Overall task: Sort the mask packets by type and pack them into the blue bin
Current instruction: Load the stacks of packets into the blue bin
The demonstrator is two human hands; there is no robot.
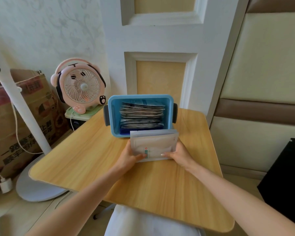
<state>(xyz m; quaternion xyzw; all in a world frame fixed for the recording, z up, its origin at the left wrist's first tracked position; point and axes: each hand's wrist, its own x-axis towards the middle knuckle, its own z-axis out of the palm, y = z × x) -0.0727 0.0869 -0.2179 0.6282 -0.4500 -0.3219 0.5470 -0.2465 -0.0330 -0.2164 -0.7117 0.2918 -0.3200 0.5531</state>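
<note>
Here, both hands, left [129, 156] and right [179, 155], grip what looks like several stacked white mask packets [154, 143] upright on the wooden counter [85, 155], touching the part-filled blue plastic bin [113, 116].

The counter [85, 160] has a wood-grain surface, smooth, with a low satin sheen. The blue bin [113, 116] is moulded plastic, smooth and semi-matt; its side handles [175, 113] are dark grey and matt. The white packets [154, 143] are thin film or coated paper, smooth, with a soft sheen. The filed packets [141, 113] in the bin are crinkled, glossy film. The desk fan [82, 84] is glossy pink plastic. The cardboard box [15, 125] is matt, printed and creased.
</note>
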